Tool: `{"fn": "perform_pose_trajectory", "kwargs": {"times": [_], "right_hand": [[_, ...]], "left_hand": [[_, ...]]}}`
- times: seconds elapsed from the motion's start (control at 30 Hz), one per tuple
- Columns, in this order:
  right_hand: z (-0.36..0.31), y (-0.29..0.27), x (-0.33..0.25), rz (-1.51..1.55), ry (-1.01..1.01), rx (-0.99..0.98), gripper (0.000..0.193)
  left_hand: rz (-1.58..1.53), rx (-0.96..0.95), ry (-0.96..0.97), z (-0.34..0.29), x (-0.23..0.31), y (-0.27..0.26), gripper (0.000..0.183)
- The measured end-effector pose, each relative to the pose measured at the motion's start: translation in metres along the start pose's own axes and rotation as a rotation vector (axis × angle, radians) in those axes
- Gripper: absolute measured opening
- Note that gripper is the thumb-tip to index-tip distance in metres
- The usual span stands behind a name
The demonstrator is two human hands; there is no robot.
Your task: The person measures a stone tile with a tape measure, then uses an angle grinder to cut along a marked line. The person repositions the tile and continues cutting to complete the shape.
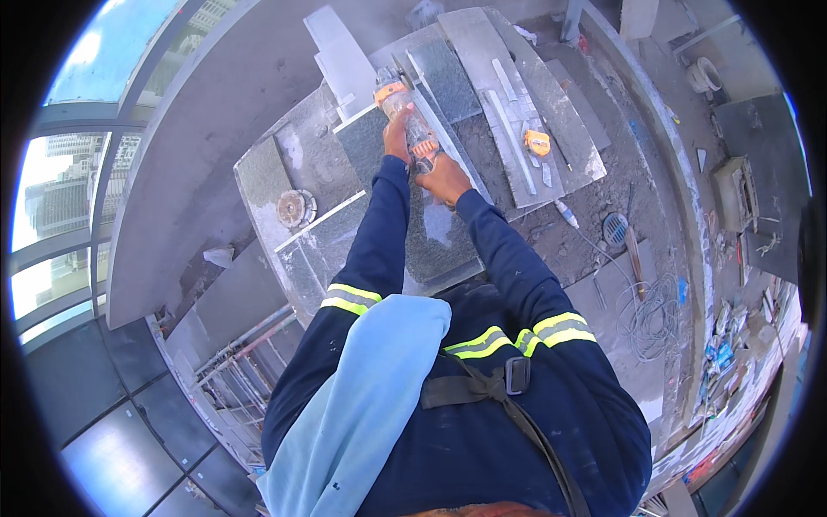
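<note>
1. The left hand (396, 136) and the right hand (446, 179) have their fingers closed around 1 grinder (417, 129), at its body and rear end.
2. The grinder is above the stone slabs (357, 142), its head pointing forward.
3. The work seems partly done: narrow strips (510, 142) lie at right; how much is left, I cannot tell.

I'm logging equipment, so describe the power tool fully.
The power tool is long, with a dusty grey body, orange parts toward both ends and a metallic-looking head. The left hand grips it nearer the head; the right hand holds its rear. It points forward, slanting left, over grey slabs. Whether it runs or touches them is unclear.
</note>
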State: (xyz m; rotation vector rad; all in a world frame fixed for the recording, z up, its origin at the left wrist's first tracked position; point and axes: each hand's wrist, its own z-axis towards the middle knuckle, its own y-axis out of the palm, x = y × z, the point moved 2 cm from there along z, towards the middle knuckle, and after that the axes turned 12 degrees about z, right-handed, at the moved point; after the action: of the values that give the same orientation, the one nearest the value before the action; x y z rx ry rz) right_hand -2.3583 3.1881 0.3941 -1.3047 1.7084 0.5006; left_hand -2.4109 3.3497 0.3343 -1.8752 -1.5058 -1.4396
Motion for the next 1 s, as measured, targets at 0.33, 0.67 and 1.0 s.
{"fn": "perform_pose_trajectory", "kwargs": {"times": [0.33,0.67,1.0], "right_hand": [[-0.005,-0.004,-0.001,-0.030,-0.048,0.016,0.055],[-0.015,-0.009,-0.012,0.026,-0.001,-0.020,0.050],[-0.016,-0.006,-0.007,0.029,-0.050,0.029,0.055]], "left_hand": [[0.014,0.009,0.015,-0.006,0.001,0.004,0.046],[0.024,-0.011,0.041,-0.001,-0.001,0.002,0.046],[0.015,-0.035,0.014,-0.005,-0.002,0.002,0.045]]}}
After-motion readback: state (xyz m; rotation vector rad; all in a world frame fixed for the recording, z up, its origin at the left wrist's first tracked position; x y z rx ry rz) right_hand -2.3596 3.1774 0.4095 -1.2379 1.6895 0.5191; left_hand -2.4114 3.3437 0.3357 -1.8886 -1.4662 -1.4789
